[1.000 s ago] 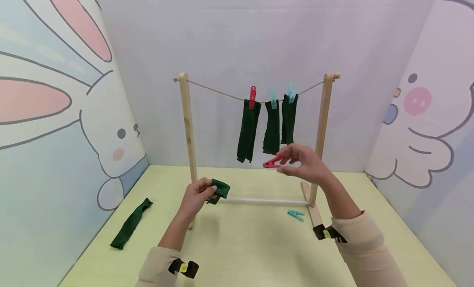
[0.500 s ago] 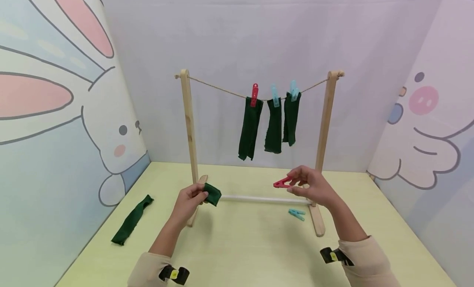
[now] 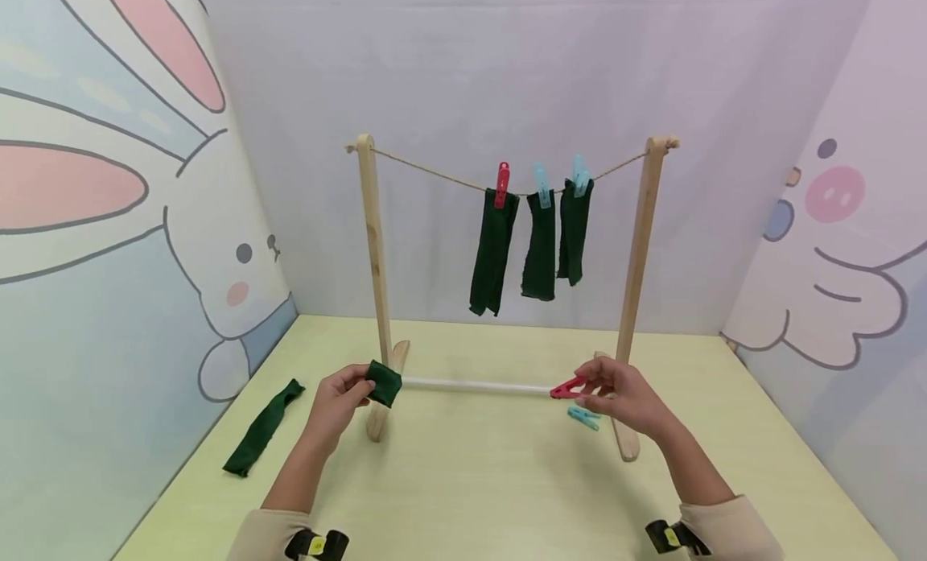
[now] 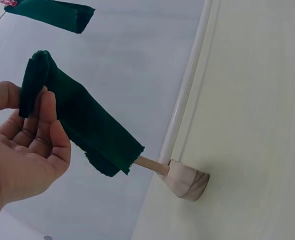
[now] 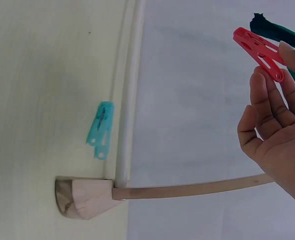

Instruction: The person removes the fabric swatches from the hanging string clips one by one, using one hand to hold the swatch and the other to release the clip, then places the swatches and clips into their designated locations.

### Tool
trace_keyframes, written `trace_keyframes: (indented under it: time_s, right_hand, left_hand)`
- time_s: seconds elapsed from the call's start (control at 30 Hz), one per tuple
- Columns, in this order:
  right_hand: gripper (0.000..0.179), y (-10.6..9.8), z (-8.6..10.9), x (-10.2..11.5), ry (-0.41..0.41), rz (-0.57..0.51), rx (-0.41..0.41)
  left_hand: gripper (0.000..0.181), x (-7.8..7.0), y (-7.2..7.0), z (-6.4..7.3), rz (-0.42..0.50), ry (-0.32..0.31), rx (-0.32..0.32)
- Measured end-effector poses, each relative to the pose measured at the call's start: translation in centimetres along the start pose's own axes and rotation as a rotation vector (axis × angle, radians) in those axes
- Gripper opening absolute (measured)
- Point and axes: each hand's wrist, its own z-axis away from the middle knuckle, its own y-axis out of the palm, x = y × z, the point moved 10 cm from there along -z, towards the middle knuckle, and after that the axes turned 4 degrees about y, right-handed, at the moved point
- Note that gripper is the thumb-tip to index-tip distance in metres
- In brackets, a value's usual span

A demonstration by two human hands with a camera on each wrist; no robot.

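Observation:
In the head view my left hand (image 3: 337, 402) pinches a dark green cloth strip (image 3: 384, 383) near the left post's foot. The left wrist view shows this strip (image 4: 95, 127) folded over the fingers with its length trailing away. On the right, my right hand (image 3: 621, 393) holds a red clothespin (image 3: 568, 389) by its handle end, above the table and near a light blue clothespin (image 3: 583, 418) lying there. Between the posts, a string (image 3: 442, 175) carries a strip under a red clothespin (image 3: 502, 184) and two strips under light blue clothespins (image 3: 542, 186).
A wooden frame with a left post (image 3: 373, 247), a right post (image 3: 640, 247) and a white bottom bar (image 3: 474, 385) stands on the pale yellow table (image 3: 463, 488). Another green strip (image 3: 264, 428) lies at the left. Walls with cartoon animals rise on both sides.
My right hand has come down and slightly right with the red clothespin, away from the hanging strips. The left hand has moved a little left and down with the cloth strip.

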Motion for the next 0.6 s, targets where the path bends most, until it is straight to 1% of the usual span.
trace_keyframes:
  time_s: [0.07,0.17,0.27,0.4,0.6]
  right_hand:
    - [0.031,0.0,0.4,-0.6,0.008,0.005,0.006]
    - [0.032,0.1,1.0,-1.3,-0.004,0.007,0.006]
    - [0.033,0.1,1.6,-1.9,-0.022,0.023,-0.001]
    - [0.031,0.4,2.0,-2.9,-0.017,0.036,-0.008]
    - [0.029,0.7,2.6,-4.5,0.035,0.043,-0.029]
  left_hand:
    - [0.022,0.1,-0.7,0.1,0.009,-0.002,-0.020]
    - [0.025,0.5,-1.4,0.1,0.015,-0.009,-0.043]
    - [0.026,1.0,-2.0,0.0,0.010,-0.021,-0.058]
    - [0.026,1.7,-3.0,-0.2,0.003,-0.031,-0.091]
    - [0.027,2.7,-4.5,-0.1,-0.013,-0.046,-0.109]
